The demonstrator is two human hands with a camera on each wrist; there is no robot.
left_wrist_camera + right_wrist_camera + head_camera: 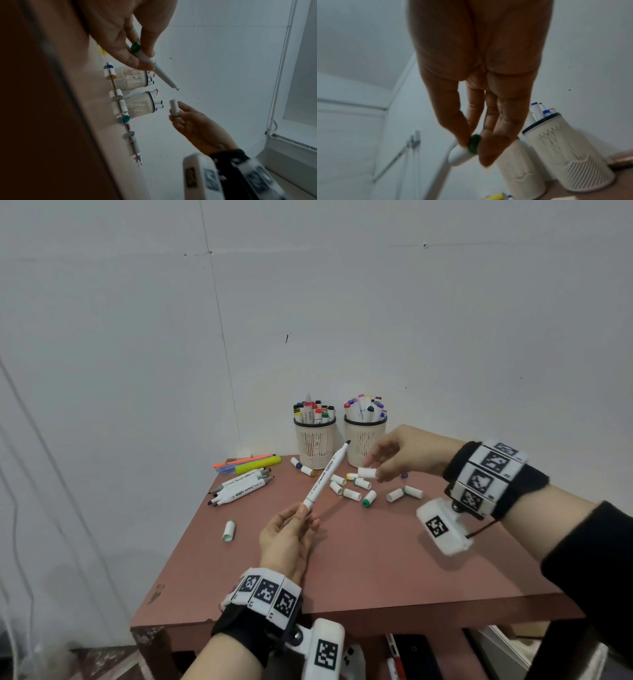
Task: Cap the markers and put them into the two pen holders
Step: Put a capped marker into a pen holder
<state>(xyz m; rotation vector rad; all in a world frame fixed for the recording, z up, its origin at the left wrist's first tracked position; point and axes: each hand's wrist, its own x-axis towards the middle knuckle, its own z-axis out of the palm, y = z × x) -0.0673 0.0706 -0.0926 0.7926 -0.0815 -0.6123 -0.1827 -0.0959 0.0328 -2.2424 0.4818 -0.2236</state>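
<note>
A small reddish-brown table (342, 559) stands against a pale wall, seen from above by the person working at it. Near its far left corner lie an orange and a yellow highlighter (257, 465), and just in front of them a cluster of uncapped markers (239, 486) with dark tips; closer to the left edge one loose cap (228, 530) lies alone.

Over the middle of the table the left hand (287, 537) pinches the capped lower end of a white marker (325, 474) between thumb and fingertips; the left wrist view shows that end cap is green; the bare dark tip points up and away toward the holders. I judge the marker light, stiff and smooth, likely to slip or swivel if pinched only at its end; a grip nearer mid-barrel would steady it for capping.

Further right, the right hand (407, 453) pinches a white cap (366, 472) in its fingertips, close to the marker's tip but not on it; the cap looks small, hard and light, best held by its sides with the open mouth leading.

Below it, scattered caps (356, 491) lie between centre and the far edge.

At the far edge stand two cream perforated holders side by side; the left holder (315, 445) and the right holder (364, 445) are each crowded with upright capped markers.
</note>
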